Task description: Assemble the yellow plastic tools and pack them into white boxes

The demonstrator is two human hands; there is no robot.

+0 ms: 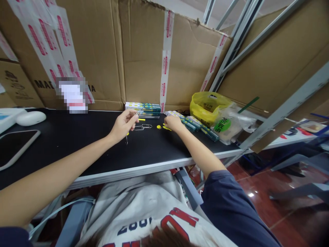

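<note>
My left hand [125,124] is raised over the black tabletop, its fingers pinched round a small shiny thing too small to make out. Below it hangs a thin wire piece [126,138] with a yellow part. My right hand [172,122] is closed low at the table, beside a yellow piece [167,127]; what its fingers hold, if anything, is hidden. Between the hands lie a round yellow piece [158,127] and bent metal wires [146,126]. Behind my left hand is a stack of green-and-white packs [151,107], with a small yellow strip [141,119] in front.
More green packs [200,128] lie right of my right hand, near a yellow bag [208,108] and a clear bag [226,128]. At the left are a phone [17,145] and a white rounded object [31,118]. Cardboard [144,68] rises behind the table.
</note>
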